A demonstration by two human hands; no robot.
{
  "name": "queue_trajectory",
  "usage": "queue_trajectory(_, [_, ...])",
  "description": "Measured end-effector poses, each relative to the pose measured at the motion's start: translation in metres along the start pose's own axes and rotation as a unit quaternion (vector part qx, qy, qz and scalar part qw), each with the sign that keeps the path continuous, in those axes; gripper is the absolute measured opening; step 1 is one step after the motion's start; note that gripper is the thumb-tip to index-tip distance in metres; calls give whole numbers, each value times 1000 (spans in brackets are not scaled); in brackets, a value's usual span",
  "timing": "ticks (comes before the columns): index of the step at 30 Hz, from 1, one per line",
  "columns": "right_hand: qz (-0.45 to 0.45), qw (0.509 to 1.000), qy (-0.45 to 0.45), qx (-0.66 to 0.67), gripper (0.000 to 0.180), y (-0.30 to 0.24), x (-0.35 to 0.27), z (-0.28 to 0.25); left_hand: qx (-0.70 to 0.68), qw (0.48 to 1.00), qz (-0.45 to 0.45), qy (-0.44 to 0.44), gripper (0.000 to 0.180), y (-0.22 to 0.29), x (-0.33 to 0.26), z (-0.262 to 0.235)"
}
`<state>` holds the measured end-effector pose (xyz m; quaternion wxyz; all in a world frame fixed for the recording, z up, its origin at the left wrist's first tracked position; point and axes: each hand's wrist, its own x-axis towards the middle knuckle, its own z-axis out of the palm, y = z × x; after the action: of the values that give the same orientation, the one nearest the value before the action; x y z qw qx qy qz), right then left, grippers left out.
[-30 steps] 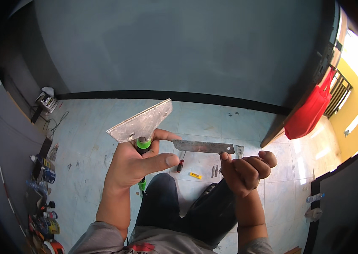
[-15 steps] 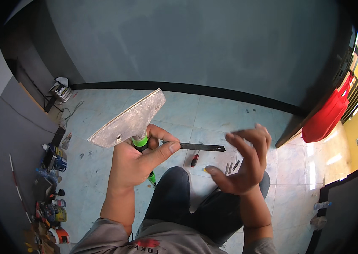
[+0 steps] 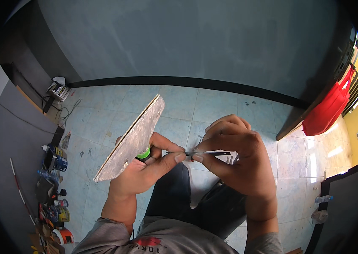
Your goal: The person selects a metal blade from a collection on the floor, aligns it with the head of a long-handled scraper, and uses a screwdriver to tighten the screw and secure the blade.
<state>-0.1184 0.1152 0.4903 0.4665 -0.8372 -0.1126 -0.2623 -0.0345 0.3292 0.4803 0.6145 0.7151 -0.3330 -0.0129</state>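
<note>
The green handle (image 3: 144, 153) is mostly hidden behind the flat blade (image 3: 131, 140) and left hand (image 3: 143, 171).

A pale blue-green tiled floor (image 3: 229, 103) fills the middle of the frame. At the left edge, bottles, cans and small tools (image 3: 54, 186) lie crowded on it. At upper left sits a small grey device (image 3: 59, 89), perhaps cabled. A clear plastic bottle (image 3: 323, 198) lies at lower right.

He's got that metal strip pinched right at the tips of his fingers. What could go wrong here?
The thin metal strip is pinched edge-on between the left hand and right hand, so its edge might nick a fingertip. That left hand also grips a green-handled tool under a flat grey panel; its hold could slip.
</note>
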Motion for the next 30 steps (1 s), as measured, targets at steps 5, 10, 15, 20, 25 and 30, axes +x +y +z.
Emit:
queue_trajectory(5, [34,994,-19,101,15,2,3,-2,12,998,66,3,11,-12,-3,-8])
queue_trajectory(10, [34,977,15,210,5,27,9,-21,-44,997,63,26,10,-11,-4,-5])
queue_trajectory(15, [4,991,129,20,13,21,14,-42,-58,997,35,24,10,-10,1,-7])
queue_trajectory(20, [-78,989,9,-125,34,-7,11,-17,-71,993,59,76,11,-19,5,6])
queue_trajectory(25, [-53,991,0,-124,12,7,15,-10,10,1000,18,23,30,-10,8,2])
queue_trajectory(30, [4,970,207,-129,9,8,21,-36,-121,989,86,-9,61,-28,19,1])
